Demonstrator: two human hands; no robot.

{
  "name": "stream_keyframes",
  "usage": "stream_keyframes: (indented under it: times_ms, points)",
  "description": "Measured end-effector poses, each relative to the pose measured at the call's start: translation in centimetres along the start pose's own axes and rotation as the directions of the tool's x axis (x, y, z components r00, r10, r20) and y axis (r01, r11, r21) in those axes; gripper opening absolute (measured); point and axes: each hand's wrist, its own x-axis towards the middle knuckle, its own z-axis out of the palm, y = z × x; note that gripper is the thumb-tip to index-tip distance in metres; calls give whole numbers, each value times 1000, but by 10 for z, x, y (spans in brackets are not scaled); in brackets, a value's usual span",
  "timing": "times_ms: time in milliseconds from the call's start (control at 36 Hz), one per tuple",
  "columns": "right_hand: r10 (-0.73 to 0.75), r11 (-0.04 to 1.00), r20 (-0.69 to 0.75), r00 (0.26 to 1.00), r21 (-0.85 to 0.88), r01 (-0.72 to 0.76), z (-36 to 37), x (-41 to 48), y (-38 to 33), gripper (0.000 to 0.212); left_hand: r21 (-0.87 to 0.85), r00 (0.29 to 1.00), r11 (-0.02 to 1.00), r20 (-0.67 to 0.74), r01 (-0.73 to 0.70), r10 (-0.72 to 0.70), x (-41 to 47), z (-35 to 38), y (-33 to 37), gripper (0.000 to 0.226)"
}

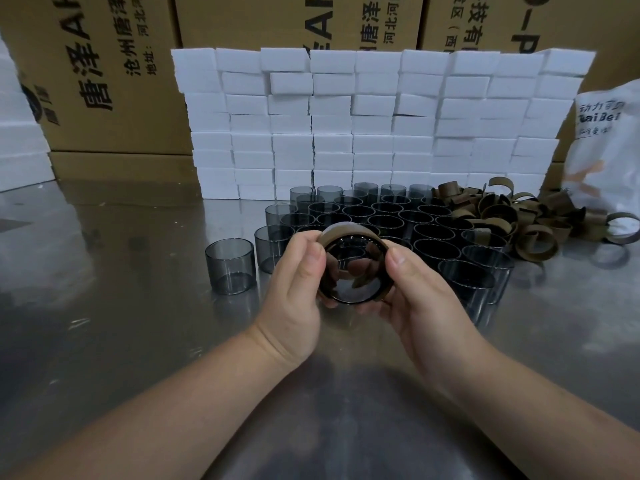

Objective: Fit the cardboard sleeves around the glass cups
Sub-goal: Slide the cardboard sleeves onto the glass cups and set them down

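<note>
I hold a smoky grey glass cup (pixel 353 284) tilted with its mouth toward me, above the table's middle. A brown cardboard sleeve (pixel 341 231) wraps around its wall. My left hand (pixel 294 289) grips the cup's left side, thumb on the rim. My right hand (pixel 415 296) grips the right side, thumb on the sleeve's edge. Behind stand several bare grey cups (pixel 381 216) in rows; one cup (pixel 230 265) stands apart at the left. A heap of loose brown sleeves (pixel 512 216) lies at the right.
A wall of stacked white boxes (pixel 374 126) rises behind the cups, with large brown cartons (pixel 104 74) further back. A white plastic bag (pixel 606 150) sits at the far right. The steel table (pixel 104 306) is shiny and reflective.
</note>
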Motion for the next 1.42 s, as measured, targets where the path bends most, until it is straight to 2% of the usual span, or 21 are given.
stream_keyframes:
  times_ms: [278,417,583,639,695,861,1000,1083,1417]
  points:
    - [-36,998,21,999,-42,37,-3,2,0,39,-65,998,998,58,-2,6,1,-2,-1,42]
    - [-8,1000,0,1000,-1,8,-5,2,4,51,-75,993,997,117,32,-23,2,-1,-2,47]
    - [-40,973,25,999,-228,45,1,-3,4,57,84,980,996,201,-18,0,2,-3,-6,47]
    - [-28,955,67,997,-293,47,1,-4,4,62,120,980,992,197,-41,17,2,-4,-5,45]
    - [-24,934,98,995,-354,58,1,-4,5,56,144,981,989,191,-46,18,2,-4,-4,44]
    - [-114,892,101,988,-427,146,2,-4,8,62,202,975,976,218,-87,42,1,-4,-1,45]
    - [-77,860,177,981,-486,155,-1,-5,6,58,225,973,967,223,-119,68,1,-6,0,41]
    - [-109,829,164,980,-529,181,1,-6,6,59,264,977,955,195,-136,85,1,-6,0,37]
    - [-95,868,192,977,-465,176,5,-10,0,47,346,982,922,125,-175,139,1,-6,3,32]
